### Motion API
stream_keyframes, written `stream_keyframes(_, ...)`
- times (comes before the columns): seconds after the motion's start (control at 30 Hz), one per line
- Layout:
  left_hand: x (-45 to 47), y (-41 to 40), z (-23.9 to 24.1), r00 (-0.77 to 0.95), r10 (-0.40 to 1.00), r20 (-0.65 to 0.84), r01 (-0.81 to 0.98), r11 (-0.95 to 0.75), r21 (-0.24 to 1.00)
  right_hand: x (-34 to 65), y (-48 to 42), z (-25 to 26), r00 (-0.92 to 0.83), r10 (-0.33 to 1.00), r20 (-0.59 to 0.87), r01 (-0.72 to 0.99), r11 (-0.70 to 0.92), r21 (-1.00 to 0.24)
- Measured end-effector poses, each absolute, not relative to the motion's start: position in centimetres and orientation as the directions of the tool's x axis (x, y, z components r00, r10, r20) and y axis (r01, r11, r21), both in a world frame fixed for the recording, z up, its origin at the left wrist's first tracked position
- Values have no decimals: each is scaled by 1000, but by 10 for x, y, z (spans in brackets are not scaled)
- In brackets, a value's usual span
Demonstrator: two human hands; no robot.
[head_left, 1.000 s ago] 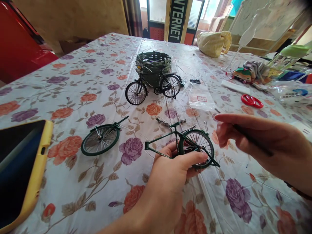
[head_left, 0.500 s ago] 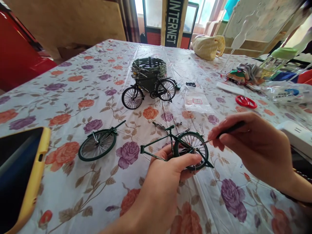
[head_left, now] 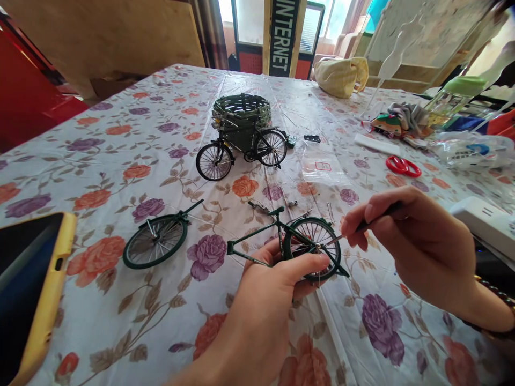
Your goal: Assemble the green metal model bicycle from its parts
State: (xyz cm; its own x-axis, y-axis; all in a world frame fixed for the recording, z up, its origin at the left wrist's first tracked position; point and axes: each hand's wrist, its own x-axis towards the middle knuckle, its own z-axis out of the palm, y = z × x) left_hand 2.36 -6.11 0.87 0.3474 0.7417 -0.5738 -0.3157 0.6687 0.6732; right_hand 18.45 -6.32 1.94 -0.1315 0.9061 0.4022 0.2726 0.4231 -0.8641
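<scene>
One thin dark-handled tool point(head_left: 380, 215) slants down and leftward from the right hand point(head_left: 422, 246) toward the hub point(head_left: 321, 246) of the rear wheel point(head_left: 316, 228) on a small green bicycle frame point(head_left: 257, 232); whether the tip touches, I cannot tell. That hand's grip is pinched around the tool. The left hand point(head_left: 263, 300) is nearer, its grip clasping the frame, thumb across the wheel's lower part. The frame's long axis runs crosswise over the tabletop point(head_left: 169, 343), wheel end rightmost, facing the tool. The loose front wheel point(head_left: 156, 241) lies apart at left. A second ago the tool stood clear of the wheel; now its shaft crosses the spokes, while the left clasp looks unchanged.
</scene>
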Motion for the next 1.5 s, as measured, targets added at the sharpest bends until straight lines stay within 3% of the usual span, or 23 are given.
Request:
stream_keyframes(0.53, 26, -57, 6, 319, 749, -580, -330, 662, 673, 190, -63, 22, -250, 877, 411, 325, 476, -817)
stream_keyframes(0.73, 25, -58, 3, 319, 752, -577, -336, 659, 673, 190, -66, 24, -341, 801, 493, 454, 599, -659)
stream_keyframes(0.9, 27, -59, 4, 305, 758, -576, -352, 652, 672, 194, -69, 30, -529, 715, 456, 547, 699, -461)
stream_keyframes(1.0, 29, -58, 6, 294, 761, -578, -350, 648, 676, 194, -69, 32, -549, 687, 476, 563, 725, -397)
stream_keyframes(1.5, 28, -58, 10, 301, 749, -591, -344, 663, 665, 184, -65, 18, -257, 744, 617, 541, 639, -546)
